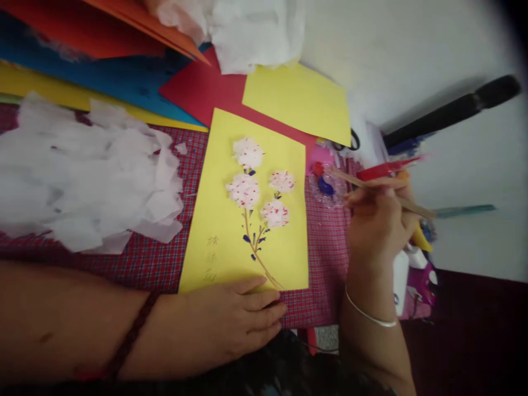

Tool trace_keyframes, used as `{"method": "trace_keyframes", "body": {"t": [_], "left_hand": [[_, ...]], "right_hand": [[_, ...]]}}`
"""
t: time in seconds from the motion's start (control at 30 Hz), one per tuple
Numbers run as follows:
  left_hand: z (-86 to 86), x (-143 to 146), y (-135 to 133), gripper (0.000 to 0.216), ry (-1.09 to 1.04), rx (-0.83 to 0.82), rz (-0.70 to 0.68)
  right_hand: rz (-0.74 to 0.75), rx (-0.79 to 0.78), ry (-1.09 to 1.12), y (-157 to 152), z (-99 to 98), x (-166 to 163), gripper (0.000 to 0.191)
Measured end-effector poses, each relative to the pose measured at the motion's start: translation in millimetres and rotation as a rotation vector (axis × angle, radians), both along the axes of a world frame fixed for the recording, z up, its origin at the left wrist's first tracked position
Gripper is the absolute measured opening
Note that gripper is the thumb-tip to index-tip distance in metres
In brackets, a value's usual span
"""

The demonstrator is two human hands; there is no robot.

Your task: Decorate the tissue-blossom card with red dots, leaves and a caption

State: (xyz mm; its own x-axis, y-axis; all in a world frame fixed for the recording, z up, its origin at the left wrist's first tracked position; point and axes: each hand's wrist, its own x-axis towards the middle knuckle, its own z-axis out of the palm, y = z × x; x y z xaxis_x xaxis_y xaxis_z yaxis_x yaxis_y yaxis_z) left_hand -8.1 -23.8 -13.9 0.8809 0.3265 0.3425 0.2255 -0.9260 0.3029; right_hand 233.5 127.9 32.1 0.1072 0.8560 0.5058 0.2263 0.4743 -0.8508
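From where I stand, taking the card (289,247) as the clock's centre and twelve as straight ahead of the person, the left hand (239,313) is nearest, at six. It lies flat with the fingers together, holding nothing, its fingertips on the card's near edge. A dark red cord (134,333) circles that wrist.

The card is yellow and lies flat on a checked cloth (330,258). A brown stem (258,256) rises from its near edge, forks, and carries four fluffy white flowers (243,190) flecked with red; small blue leaves (246,238) sit along it. Faint writing (212,257) runs down the card towards seven.

At three, well apart from the card, the right hand (377,212) is closed round a thin stick (346,177), with a pale bangle (369,313) on the wrist. The stick's tip points over red paint (317,168) and blue paint (325,187) just beside the card; I can't tell whether it touches.

A heap of torn white paper (91,176) covers nine to ten. Farther off, a red sheet (206,88) shows at eleven, another yellow sheet (301,104) at one, and crumpled white tissue (256,36) at twelve.
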Motion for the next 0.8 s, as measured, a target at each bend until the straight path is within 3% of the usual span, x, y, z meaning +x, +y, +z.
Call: {"method": "trace_keyframes", "body": {"t": [0.2, 0.63, 0.8], "left_hand": [[-7.9, 2, 1, 0.042, 0.02, 0.015, -0.052], [-6.1, 1, 3, 0.041, 0.008, 0.021, -0.058], [-0.3, 0, 4, 0.04, 0.018, 0.023, -0.04]], "right_hand": [[-0.129, -0.058, -0.169, 24, -13.6, 30, 0.022], [-0.078, -0.138, -0.281, 38, -32.7, 33, 0.026], [-0.114, -0.107, -0.267, 29, -24.8, 28, 0.025]]}}
